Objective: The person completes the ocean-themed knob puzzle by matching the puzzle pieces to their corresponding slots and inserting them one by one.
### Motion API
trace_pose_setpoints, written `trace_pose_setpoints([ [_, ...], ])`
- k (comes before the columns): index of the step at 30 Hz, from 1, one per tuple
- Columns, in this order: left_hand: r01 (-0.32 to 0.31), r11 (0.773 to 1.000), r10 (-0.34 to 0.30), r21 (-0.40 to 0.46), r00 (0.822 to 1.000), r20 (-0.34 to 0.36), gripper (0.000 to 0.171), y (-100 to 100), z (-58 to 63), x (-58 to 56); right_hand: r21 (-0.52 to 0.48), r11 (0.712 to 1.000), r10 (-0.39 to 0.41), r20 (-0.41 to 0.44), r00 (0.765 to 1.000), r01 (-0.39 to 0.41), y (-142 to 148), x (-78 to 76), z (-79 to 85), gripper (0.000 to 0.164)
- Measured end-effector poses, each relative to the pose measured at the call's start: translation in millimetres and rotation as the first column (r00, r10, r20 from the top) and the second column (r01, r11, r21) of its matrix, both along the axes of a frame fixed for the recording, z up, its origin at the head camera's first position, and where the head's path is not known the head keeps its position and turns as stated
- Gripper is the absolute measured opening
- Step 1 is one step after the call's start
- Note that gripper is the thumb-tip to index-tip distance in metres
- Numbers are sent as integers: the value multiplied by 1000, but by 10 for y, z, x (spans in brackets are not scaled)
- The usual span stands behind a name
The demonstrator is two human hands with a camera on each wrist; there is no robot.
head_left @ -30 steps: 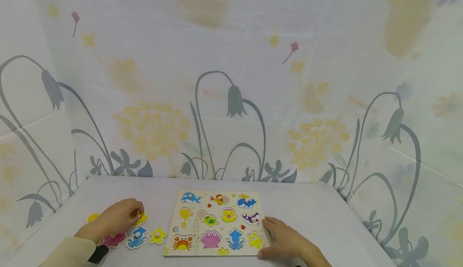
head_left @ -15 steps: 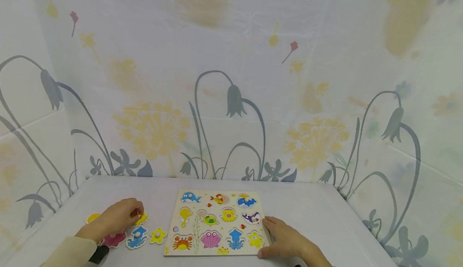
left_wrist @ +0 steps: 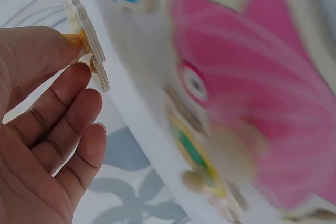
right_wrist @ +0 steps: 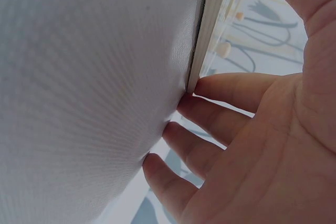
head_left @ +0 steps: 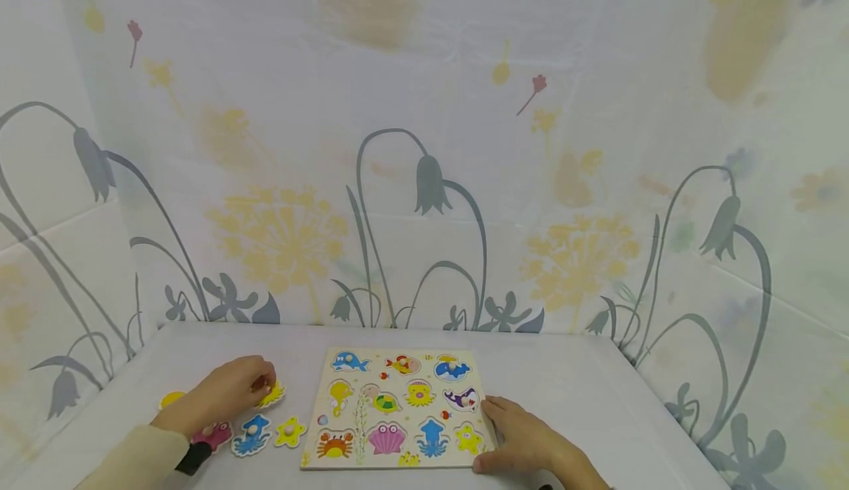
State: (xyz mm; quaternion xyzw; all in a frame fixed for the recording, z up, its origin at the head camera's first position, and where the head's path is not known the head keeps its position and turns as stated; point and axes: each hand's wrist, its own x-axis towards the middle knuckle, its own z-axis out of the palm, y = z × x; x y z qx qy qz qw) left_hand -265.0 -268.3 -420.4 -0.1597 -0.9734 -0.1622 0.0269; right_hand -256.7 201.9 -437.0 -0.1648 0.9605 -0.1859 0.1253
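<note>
My left hand (head_left: 228,390) pinches a yellow puzzle piece (head_left: 272,396) between thumb and fingers at its knob. In the left wrist view that piece (left_wrist: 90,38) stands edge-on, so its picture is hidden. Below it on the table lie a blue squid piece (head_left: 251,435) and a yellow starfish piece (head_left: 290,432). A pink shell piece (head_left: 212,435) lies partly under my left wrist. To the right is the wooden sea-animal puzzle board (head_left: 411,431). My right hand (head_left: 524,438) rests at the board's right edge, its fingertips touching the table and the board's side.
Another yellow piece (head_left: 172,399) shows behind my left forearm. In the left wrist view a green and yellow piece (left_wrist: 194,153) lies past the pink one. Knobbed pieces, such as a blue whale (head_left: 348,361), sit in the board's top row. A flowered curtain (head_left: 424,180) hangs behind the table.
My left hand has moved a little to the right and away from me, and the yellow piece has moved with it. My right hand and the board have stayed put.
</note>
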Motion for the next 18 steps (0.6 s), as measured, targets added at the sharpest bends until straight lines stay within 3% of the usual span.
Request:
trace_pose_setpoints([
  [3,55,999,-54,2,998,-30,11,78,9,-26,-5,1000,-1,3,1000,1,-2,4,1,97],
  [14,117,993,-117,3,992,-52,10,496,44,-126,-5,1000,2,-5,1000,-2,-6,14,0,98],
  [18,194,981,-193,-2,977,-95,11,635,56,-178,-3,1000,0,-11,1000,0,-6,14,9,98],
])
